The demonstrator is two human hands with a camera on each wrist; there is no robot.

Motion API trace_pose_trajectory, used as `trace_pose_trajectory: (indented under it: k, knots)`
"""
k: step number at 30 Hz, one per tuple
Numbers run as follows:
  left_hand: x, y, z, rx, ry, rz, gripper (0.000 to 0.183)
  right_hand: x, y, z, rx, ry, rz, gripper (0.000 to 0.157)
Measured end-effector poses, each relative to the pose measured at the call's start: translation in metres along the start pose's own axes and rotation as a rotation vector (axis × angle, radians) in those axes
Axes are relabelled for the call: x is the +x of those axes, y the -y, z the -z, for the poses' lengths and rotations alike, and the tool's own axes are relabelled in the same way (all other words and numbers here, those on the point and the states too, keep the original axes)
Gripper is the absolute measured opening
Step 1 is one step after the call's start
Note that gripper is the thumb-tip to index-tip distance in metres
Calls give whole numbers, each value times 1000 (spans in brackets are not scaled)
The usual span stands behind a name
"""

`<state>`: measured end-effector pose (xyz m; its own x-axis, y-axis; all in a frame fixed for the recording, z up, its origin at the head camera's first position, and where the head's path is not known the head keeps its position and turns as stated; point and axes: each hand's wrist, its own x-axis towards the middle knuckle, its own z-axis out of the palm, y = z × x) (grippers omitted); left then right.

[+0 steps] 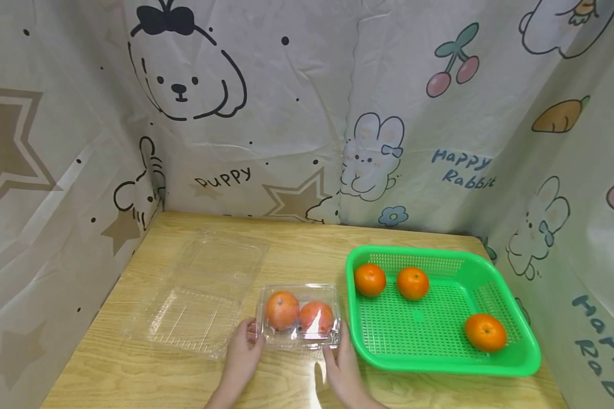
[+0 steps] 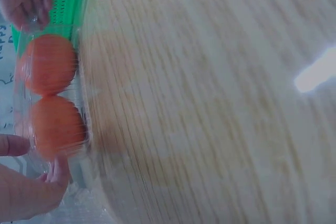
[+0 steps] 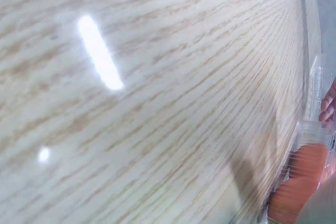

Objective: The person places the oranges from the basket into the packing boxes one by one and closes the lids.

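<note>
A clear plastic clamshell box (image 1: 298, 344) stands near the front middle of the table, its lid down over two oranges (image 1: 282, 311) lying side by side. At its left end my left hand (image 1: 244, 349) grips the box, with thumb and fingers on either side of the end wall in the left wrist view. My right hand (image 1: 344, 366) holds the opposite end, fingers along the side and thumb at the front corner. In the right wrist view the box's oranges (image 3: 299, 182) show at the lower right edge, partly covered by the hand.
To the right, a green plastic basket (image 1: 414, 363) holds three more oranges (image 1: 413, 283), its left rim close to my right hand. Another clear clamshell box (image 1: 194, 318) lies opened out flat at the left. Printed cloth (image 1: 297, 113) walls in the wooden table (image 1: 148, 380) at the back and sides.
</note>
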<state>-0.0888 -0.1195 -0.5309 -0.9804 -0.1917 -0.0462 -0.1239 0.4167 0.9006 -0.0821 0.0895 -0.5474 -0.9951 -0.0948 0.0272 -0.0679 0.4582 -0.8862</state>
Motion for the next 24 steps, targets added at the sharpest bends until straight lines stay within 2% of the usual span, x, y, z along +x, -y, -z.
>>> trace_pose_trajectory:
  k: [8,15,20,24]
  knots:
    - [-4,-1,-1,179,-46,-200,55,8,5,-4,-192,-42,227,59]
    - [-5,0,-5,272,18,-350,62,16,5,-4,-344,-99,400,51]
    - [-3,2,-11,379,-18,-498,56,19,5,-4,-432,-106,473,51]
    - [-3,1,-14,424,-31,-532,54,19,4,-5,-460,-105,484,55]
